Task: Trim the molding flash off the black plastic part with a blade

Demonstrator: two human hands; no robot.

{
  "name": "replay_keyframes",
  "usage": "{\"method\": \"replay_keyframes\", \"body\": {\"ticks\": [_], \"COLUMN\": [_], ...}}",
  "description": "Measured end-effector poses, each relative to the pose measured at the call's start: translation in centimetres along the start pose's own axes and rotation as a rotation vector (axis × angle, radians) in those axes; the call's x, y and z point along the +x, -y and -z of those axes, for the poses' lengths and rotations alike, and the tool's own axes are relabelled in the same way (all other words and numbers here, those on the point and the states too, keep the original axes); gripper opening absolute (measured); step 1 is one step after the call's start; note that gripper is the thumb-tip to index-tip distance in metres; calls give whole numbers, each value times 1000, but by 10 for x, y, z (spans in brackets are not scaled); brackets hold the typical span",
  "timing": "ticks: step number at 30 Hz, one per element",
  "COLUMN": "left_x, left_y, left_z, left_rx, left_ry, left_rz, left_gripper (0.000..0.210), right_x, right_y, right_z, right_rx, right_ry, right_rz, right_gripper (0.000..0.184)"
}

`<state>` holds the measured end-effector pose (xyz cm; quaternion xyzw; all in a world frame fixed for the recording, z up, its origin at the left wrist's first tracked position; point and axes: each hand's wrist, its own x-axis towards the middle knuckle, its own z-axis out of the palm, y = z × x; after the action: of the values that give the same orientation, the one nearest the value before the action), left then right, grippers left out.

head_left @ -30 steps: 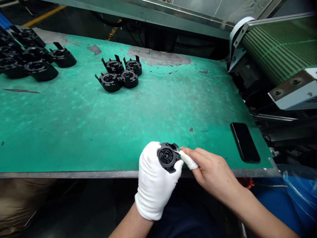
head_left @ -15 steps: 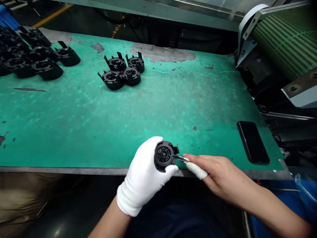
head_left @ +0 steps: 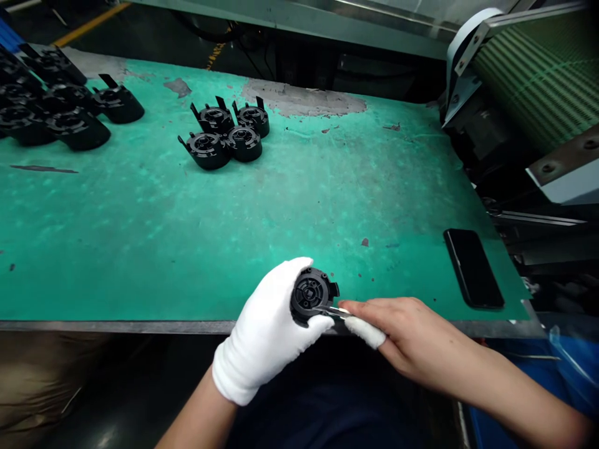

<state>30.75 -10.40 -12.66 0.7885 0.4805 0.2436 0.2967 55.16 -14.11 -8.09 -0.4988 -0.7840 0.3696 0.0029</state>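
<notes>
Black plastic: a round moulded part (head_left: 311, 294) sits in the person's left hand (head_left: 266, 337), held up over the near edge of the green worktop (head_left: 187, 237), open face turned upward.
Left hand: in a white glove, fingers closed around the part's rim, thumb pressed against its lower edge.
Right hand: bare (head_left: 412, 330), apart from a white wrap on one finger (head_left: 369, 332); its fingers are pinched shut on a thin metal blade (head_left: 333, 310).
Blade: the tip lies against the lower right rim of the part, just beside the gloved thumb; it is probably a small trimming knife, though it is too slim here to be sure.
Worktop: worn mat with grey patches; four like parts (head_left: 227, 132) clustered at the far middle, a larger group (head_left: 51, 109) at the far left.
Phone: a dark one (head_left: 473, 267) lies flat near the right edge, well apart from the hands.
Right side: a green ribbed conveyor (head_left: 538, 81).
Risk: the blade points toward the thumb, so a slip off the rim could cut through the thin glove.
Risk: too much pressure could gouge the rim, or lever the part out of the hand and over the edge.
</notes>
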Motion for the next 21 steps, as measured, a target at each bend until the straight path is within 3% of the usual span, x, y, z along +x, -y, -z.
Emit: {"method": "replay_keyframes", "body": {"ticks": [3, 10, 17, 21], "left_x": [0, 5, 14, 13], "left_y": [2, 0, -7, -7], "left_z": [0, 5, 17, 15], "left_rx": [-19, -41, -95, -103], "left_ry": [8, 71, 133, 135], "left_rz": [0, -13, -84, -68], "left_gripper": [74, 75, 67, 67], "right_x": [0, 2, 6, 10], "right_y": [-4, 2, -3, -1], "right_z": [1, 9, 8, 11], "right_rx": [-24, -22, -58, -100], "right_ry": [-31, 84, 15, 68], "right_rz": [-14, -6, 3, 1], "right_gripper": [64, 60, 56, 53]}}
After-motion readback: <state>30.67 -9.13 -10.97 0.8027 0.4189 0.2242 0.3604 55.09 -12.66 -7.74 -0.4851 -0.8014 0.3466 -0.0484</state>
